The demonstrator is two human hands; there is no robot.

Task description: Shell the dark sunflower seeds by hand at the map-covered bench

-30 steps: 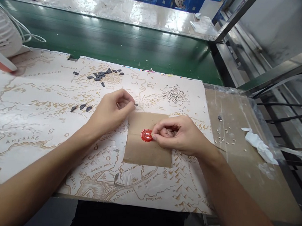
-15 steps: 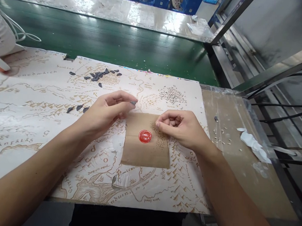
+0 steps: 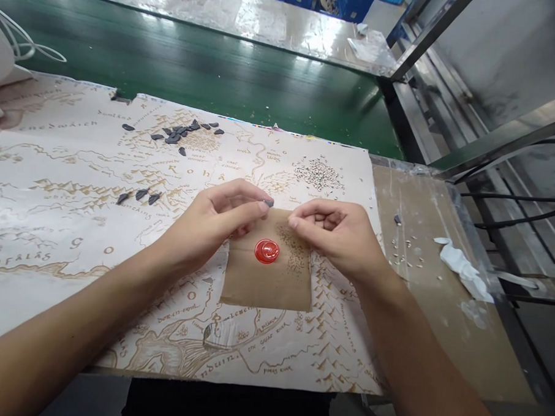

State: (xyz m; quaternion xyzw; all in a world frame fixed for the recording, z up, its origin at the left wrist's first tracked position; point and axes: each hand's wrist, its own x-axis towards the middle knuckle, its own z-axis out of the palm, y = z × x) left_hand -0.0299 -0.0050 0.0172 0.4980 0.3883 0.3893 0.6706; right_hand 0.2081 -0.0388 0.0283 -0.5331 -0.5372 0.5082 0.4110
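Observation:
Between the thumb and forefinger of my left hand [image 3: 234, 212] is a small dark grey chip [image 3: 268, 203], held over the top edge of a brown cardboard square [image 3: 265, 290]. A glossy red blob [image 3: 267, 251] lies in the middle of that square. Tiny brown grains [image 3: 296, 258] are scattered over its right side. My right hand [image 3: 334, 229] is beside the chip, its thumb and forefinger pinched together above the grains; whatever they hold is too small to make out.
A map-printed sheet [image 3: 97, 224] covers the table. On it lie several dark chips [image 3: 174, 133], three more chips [image 3: 141, 194] and a heap of small pale bits [image 3: 319, 173]. Crumpled white tissue [image 3: 463, 268] lies on the right board. Beyond runs a green belt [image 3: 219, 76].
My left hand has moved right with the dark chip, closer to my right hand. The right hand has hardly moved, its fingers still pinched.

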